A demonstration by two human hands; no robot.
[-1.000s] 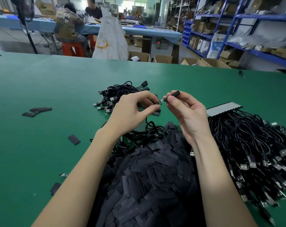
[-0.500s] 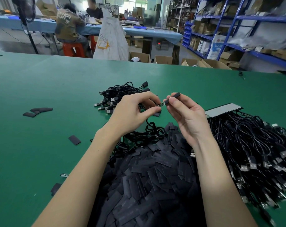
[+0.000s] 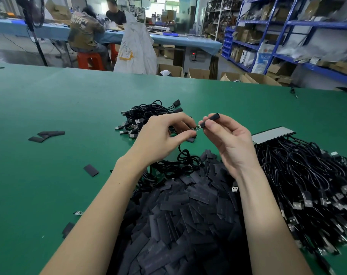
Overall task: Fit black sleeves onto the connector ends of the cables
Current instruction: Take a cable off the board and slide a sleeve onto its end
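My left hand (image 3: 162, 137) pinches the small connector end (image 3: 196, 128) of a black cable (image 3: 183, 157) that loops down onto the table. My right hand (image 3: 227, 141) pinches a black sleeve (image 3: 213, 118) between thumb and forefinger, its near end touching the connector tip. Both hands hover above the green table (image 3: 49, 108). A big heap of flat black sleeves (image 3: 184, 215) lies under my forearms. A pile of cables with bare USB plugs (image 3: 311, 187) fills the right side. Beyond my left hand is a smaller bundle of cables (image 3: 146, 118).
Loose sleeves lie on the left of the table: a small cluster (image 3: 46, 135) and single pieces (image 3: 91, 170). A grey card (image 3: 272, 134) sits under the right cable pile. Past the table's far edge are cardboard boxes, a white sack, blue shelving and two seated people.
The hands have stayed close together; the sleeve in my right hand has shifted slightly along the connector held by my left. The view moved a little.
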